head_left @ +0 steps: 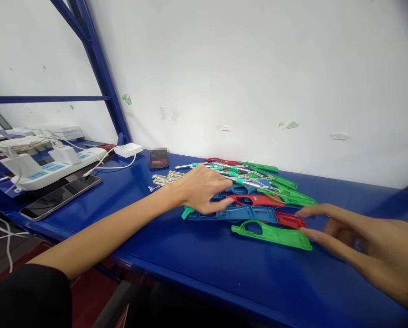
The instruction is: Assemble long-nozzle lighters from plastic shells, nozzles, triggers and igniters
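Note:
Long-nosed lighter casings in green, blue and red plastic lie in a pile before me. Over the pile's middle is my left hand, palm down, its thumb apart from its bent fingers above the blue casing half. What lies under its palm is hidden. At the right, my right hand has thumb and forefinger spread. Its thumb tip meets the end of the nearest green casing half, and the forefinger is close to a red casing. Metal lighter tubes with teal bands lie behind my left hand.
Slim pale metallic parts lie left of the pile. A dark box stands near the wall. Leftward are a phone, a white power strip with cables, and a blue frame post. The blue table's front edge runs below.

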`<action>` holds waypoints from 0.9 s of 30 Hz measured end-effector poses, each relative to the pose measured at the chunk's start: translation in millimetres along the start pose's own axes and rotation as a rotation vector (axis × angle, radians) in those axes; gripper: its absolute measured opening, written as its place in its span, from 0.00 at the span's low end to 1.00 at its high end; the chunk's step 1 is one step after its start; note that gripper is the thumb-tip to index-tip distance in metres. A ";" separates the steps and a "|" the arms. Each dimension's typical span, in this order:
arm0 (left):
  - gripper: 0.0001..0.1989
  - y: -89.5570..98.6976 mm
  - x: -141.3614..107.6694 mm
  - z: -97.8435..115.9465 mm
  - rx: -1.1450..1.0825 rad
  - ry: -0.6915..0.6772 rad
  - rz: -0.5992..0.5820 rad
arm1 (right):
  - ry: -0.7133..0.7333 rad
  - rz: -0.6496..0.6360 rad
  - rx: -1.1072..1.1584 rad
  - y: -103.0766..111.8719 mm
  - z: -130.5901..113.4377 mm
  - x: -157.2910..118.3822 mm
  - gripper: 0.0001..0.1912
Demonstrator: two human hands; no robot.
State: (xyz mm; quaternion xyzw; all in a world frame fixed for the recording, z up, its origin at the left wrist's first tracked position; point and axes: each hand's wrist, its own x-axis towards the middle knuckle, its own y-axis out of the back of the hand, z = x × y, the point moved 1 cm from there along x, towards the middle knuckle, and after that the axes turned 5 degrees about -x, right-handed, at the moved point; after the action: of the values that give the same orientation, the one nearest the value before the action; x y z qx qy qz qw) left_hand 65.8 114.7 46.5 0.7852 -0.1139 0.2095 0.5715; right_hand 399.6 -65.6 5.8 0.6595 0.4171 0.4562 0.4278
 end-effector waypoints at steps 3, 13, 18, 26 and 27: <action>0.23 2.8 2.6 9.9 -0.020 -0.023 -0.139 | 0.059 -0.270 0.112 3.1 -31.4 10.1 0.28; 0.15 1.5 9.1 32.6 -0.020 -0.009 -0.375 | 0.018 -0.479 0.161 -2.1 -39.1 11.6 0.21; 0.13 -4.0 9.1 35.1 -0.010 -0.006 -0.406 | -0.026 -0.508 0.136 9.1 -43.4 4.7 0.20; 0.14 -16.9 13.8 41.6 0.041 -0.010 -0.422 | -0.037 -0.546 0.135 7.4 -49.5 4.9 0.19; 0.14 -19.1 15.0 42.2 0.049 -0.007 -0.423 | -0.028 -0.538 0.131 5.9 -47.8 7.7 0.18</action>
State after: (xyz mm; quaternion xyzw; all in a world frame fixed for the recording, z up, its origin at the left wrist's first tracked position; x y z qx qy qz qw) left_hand 95.4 81.9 26.3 0.8060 0.0565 0.0850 0.5831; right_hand 356.6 -51.3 23.7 0.5576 0.5998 0.2889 0.4958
